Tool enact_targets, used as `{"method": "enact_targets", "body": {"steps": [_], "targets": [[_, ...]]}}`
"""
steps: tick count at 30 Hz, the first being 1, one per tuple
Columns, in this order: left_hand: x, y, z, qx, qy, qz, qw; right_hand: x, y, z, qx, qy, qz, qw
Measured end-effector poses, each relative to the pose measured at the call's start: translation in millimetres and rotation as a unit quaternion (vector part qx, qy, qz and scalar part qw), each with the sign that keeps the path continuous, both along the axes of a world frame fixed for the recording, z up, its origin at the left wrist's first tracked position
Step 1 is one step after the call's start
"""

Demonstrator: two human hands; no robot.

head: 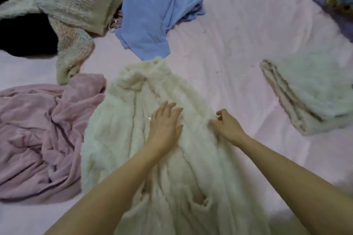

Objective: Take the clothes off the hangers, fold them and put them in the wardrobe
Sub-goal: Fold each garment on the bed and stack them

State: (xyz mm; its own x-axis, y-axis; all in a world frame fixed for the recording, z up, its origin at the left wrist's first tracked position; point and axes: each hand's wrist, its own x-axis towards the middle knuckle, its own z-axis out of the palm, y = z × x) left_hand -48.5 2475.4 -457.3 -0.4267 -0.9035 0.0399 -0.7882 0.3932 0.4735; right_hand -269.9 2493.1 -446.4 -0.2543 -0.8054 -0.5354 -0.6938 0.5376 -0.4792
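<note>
**Smoothing the white coat**

Left hand point(165, 125) flat, fingers straight, pressing white coat point(133, 139), spread near-centre on pink sheet point(238, 63). Right hand point(226, 127) pinching its right edge. Folded garment point(309, 93) right; blue top point(152, 15) far.

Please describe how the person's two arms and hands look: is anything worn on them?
Both forearms are bare, with no sleeves in view. The left hand shows a small shiny thing at one finger, probably a ring. The right hand shows no ring, watch or glove.
</note>
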Motion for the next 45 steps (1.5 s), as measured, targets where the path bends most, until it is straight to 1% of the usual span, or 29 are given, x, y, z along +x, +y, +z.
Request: {"method": "enact_targets", "body": {"steps": [2,4,5,7,8,9,11,13,15,17,19,20,21,23,24,26,27,29,31,33,35,37,39,41,43,45], "targets": [[-19.2,22.6,8.6,0.068,-0.022,-0.072,0.995,-19.2,47.1,8.0,0.076,0.0,0.003,0.997],[-37.4,37.5,11.0,0.125,-0.07,-0.114,0.983,-26.3,82.0,11.3,0.136,-0.045,0.017,0.99],[-42.2,40.9,10.7,0.153,-0.103,-0.119,0.976,-23.9,92.5,9.5,0.158,-0.069,0.034,0.984],[-53.1,45.9,8.1,0.194,-0.165,-0.122,0.959,-22.1,109.9,3.5,0.159,-0.095,0.056,0.981],[-56.1,46.3,6.1,0.202,-0.187,-0.115,0.954,-22.2,114.0,-0.2,0.138,-0.092,0.053,0.985],[-59.0,46.6,4.3,0.2,-0.203,-0.104,0.953,-24.3,115.0,-2.6,0.102,-0.072,0.032,0.992],[-62.3,42.3,1.2,0.167,-0.217,-0.07,0.959,-32.8,106.7,-0.2,0.003,0.005,-0.019,1.0],[-68.4,36.5,-0.6,0.144,-0.208,-0.047,0.966,-46.6,92.2,11.1,-0.079,0.11,-0.049,0.99],[-78.4,28.5,1.1,0.165,-0.137,-0.039,0.976,-62.9,73.9,23.4,-0.132,0.19,-0.076,0.97],[-86.9,19.0,5.6,0.201,-0.058,-0.041,0.977,-74.5,58.6,31.2,-0.14,0.255,-0.098,0.952],[-86.2,14.1,10.1,0.189,-0.011,-0.02,0.982,-75.3,49.1,26.7,-0.148,0.319,-0.09,0.932],[-80.2,13.9,11.6,0.174,0.007,0.013,0.985,-68.8,45.3,22.5,-0.17,0.319,-0.063,0.93],[-72.2,15.3,12.5,0.159,0.027,0.055,0.985,-58.9,42.1,18.5,-0.194,0.287,-0.019,0.938],[-44.5,18.1,10.6,0.126,0.047,0.146,0.98,-24.9,29.4,13.0,-0.223,0.163,0.107,0.955],[-24.8,18.3,8.9,0.115,0.039,0.185,0.975,-1.8,19.8,10.9,-0.218,0.108,0.176,0.954],[14.8,17.0,3.0,0.112,-0.003,0.232,0.966,45.6,-4.2,3.8,-0.211,0.043,0.262,0.941],[32.5,16.4,-1.3,0.116,-0.031,0.24,0.963,67.8,-18.0,-2.2,-0.208,0.02,0.282,0.937],[52.6,15.0,-7.7,0.128,-0.094,0.224,0.962,102.6,-41.4,-13.8,-0.2,-0.006,0.32,0.926],[60.8,13.8,-14.9,0.147,-0.136,0.219,0.955,130.2,-58.6,-30.3,-0.187,-0.003,0.389,0.902],[60.0,12.9,-23.7,0.158,-0.134,0.233,0.95,144.0,-65.1,-41.5,-0.179,0.043,0.462,0.868],[53.9,13.1,-30.3,0.158,-0.135,0.25,0.946,145.1,-63.5,-47.5,-0.171,0.082,0.504,0.843],[49.5,13.6,-34.3,0.162,-0.154,0.257,0.94,144.3,-62.3,-53.3,-0.168,0.097,0.525,0.829],[46.6,13.0,-35.4,0.17,-0.173,0.256,0.936,142.3,-63.3,-55.3,-0.143,0.101,0.532,0.828],[47.0,12.5,-35.8,0.176,-0.173,0.251,0.936,142.2,-64.9,-56.4,-0.13,0.113,0.547,0.819],[50.4,12.8,-35.9,0.187,-0.158,0.252,0.936,144.8,-63.8,-57.2,-0.173,0.133,0.573,0.79],[53.6,14.0,-35.6,0.192,-0.143,0.25,0.938,146.1,-60.7,-55.5,-0.221,0.148,0.604,0.751]]}}
